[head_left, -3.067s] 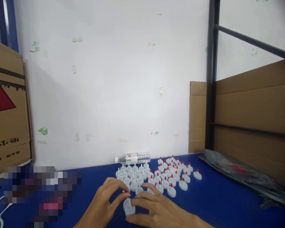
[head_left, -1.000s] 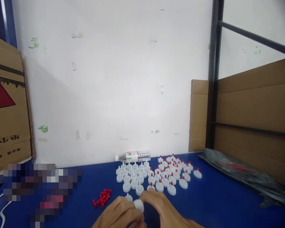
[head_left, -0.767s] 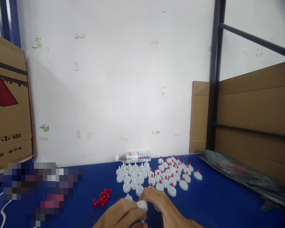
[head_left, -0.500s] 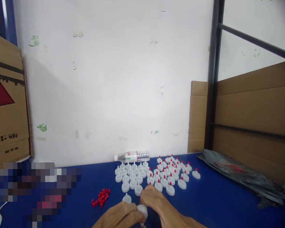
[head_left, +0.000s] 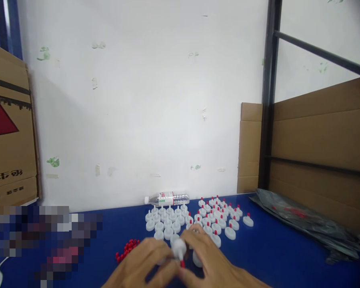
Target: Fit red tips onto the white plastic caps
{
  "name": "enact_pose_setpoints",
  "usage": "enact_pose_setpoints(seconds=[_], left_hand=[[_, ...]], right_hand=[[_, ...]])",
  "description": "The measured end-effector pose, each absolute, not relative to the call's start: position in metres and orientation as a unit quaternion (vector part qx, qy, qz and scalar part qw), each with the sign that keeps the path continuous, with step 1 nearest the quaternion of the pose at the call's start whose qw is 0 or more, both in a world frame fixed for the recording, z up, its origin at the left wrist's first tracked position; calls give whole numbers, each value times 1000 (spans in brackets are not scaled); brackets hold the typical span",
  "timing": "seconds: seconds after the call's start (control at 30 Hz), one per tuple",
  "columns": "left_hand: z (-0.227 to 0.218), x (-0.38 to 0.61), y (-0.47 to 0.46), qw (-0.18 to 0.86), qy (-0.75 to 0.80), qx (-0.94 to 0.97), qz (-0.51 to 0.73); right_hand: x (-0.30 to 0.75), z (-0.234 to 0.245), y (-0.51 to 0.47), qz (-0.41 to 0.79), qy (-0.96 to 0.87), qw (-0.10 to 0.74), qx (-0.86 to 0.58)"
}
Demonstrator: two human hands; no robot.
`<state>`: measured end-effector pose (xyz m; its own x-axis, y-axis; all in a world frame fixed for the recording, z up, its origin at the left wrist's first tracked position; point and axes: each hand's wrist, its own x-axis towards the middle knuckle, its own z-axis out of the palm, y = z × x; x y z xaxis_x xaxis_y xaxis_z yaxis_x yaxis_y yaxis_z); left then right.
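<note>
My left hand (head_left: 148,258) and my right hand (head_left: 208,254) meet at the front of the blue table, both closed around one white nozzle cap (head_left: 179,246). This cap is tilted, its spout pointing down toward me with a small red tip cap (head_left: 183,264) at the end. My right thumb presses by the red tip, and the left fingertips are at the spout's side; some fingers are hidden. Partly under my right hand is another white cap (head_left: 197,260). Beyond my left hand lies a pile of small red tip caps (head_left: 129,248), partly covered by it.
Several white nozzle caps without red tips (head_left: 168,233) stand ahead; several red-tipped ones (head_left: 229,232) stand to their right. A clear water bottle (head_left: 168,199) lies along the wall. Grey plastic bags (head_left: 306,224) lie right, a cardboard box (head_left: 12,120) stands left.
My right hand has moved in beside my left and now also grips the white nozzle cap. The cap has turned, and a red tip shows on its spout. My left hand has shifted slightly up.
</note>
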<state>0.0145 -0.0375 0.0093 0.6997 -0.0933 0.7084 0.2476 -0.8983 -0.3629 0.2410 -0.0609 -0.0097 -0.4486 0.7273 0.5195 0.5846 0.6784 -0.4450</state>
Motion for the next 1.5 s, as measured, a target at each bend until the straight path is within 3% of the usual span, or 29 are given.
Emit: enact_pose_setpoints(seconds=[0.1,0.23,0.5,0.8,1.3,1.5], left_hand=[[4,-4,-5,213,-146,-873,-413],[0,-28,30,170,-283,-875,-353],[-3,-38,37,84,-344,-894,-275],[-1,-38,39,23,-351,-911,-215],[-13,-35,42,13,-341,-912,-228],[-9,-18,24,21,-310,-917,-248]], right_hand=[[257,1,-62,33,-813,382,-438],[276,4,-50,-42,-781,403,-475],[295,16,-34,-117,-711,450,-527],[325,26,-21,-197,-682,390,-586],[345,32,-10,-177,-663,311,-657],[370,39,-6,-188,-637,177,-727]])
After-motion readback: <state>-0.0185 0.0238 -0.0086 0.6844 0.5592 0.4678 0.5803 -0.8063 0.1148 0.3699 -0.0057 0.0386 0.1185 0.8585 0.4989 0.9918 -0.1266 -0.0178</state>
